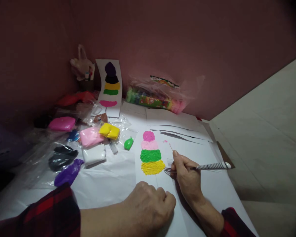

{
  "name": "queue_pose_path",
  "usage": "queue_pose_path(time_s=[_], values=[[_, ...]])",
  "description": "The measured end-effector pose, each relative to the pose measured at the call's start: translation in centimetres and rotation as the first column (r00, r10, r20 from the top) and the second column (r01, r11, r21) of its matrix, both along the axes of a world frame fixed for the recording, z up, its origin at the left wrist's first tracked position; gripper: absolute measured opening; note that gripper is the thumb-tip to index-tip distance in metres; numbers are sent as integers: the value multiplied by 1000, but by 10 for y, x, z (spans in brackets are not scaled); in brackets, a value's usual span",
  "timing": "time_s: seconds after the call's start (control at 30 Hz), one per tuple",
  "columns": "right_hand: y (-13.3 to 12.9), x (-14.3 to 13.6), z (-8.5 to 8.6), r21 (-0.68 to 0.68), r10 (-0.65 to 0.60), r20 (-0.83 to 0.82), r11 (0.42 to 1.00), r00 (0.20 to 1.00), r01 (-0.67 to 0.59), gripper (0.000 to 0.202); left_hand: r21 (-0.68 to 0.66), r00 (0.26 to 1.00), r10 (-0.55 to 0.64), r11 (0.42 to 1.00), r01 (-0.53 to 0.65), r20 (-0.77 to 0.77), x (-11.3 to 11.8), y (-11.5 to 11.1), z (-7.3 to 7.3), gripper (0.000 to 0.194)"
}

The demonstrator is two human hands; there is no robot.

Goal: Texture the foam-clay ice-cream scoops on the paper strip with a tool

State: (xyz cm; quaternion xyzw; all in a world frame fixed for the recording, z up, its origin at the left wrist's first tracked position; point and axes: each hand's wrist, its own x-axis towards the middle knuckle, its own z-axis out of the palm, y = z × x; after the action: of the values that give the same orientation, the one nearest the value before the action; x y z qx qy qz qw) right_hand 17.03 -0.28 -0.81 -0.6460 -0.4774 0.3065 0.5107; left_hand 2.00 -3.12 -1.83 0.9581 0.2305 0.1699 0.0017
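A paper strip (144, 179) lies flat, bearing stacked clay patches: dark pink (148, 136), light pink (149, 145), green (150, 155) and yellow (153, 167). My right hand (187, 174) grips a fork (212, 166) with a patterned handle, its tines at the right edge of the yellow patch. A thin stick (171, 146) shows at that hand's fingertips, near small pink bits (165, 141). My left hand (149, 205) is closed in a fist on the paper below the patches; whatever it may hold is hidden.
Bagged clay lies at the left, including pink (90, 136), yellow (109, 131), white (94, 154) and purple (68, 172). A similar clay picture (108, 108) leans against the wall. Behind the paper sheets (172, 118) sits a bag of colored sticks (154, 100).
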Motion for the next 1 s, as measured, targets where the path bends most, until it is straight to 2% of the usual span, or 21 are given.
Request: queue_pose_path(time_s=[0.17,0.5,0.83,1.0], values=[[2,-1,4,-2,18,19,1000,1000,-18,55,10,999,8,1000,-9,45,0,1,-1,14],[2,-2,5,17,36,80,999,996,-37,55,-9,1000,-6,1000,6,-10,0,1,3,13],[3,-4,7,-4,-24,79,1000,997,25,55,-4,1000,6,1000,-6,9,0,0,-1,15],[4,-1,3,5,-35,33,999,999,35,55,-20,1000,-4,1000,3,-10,0,0,-1,15]])
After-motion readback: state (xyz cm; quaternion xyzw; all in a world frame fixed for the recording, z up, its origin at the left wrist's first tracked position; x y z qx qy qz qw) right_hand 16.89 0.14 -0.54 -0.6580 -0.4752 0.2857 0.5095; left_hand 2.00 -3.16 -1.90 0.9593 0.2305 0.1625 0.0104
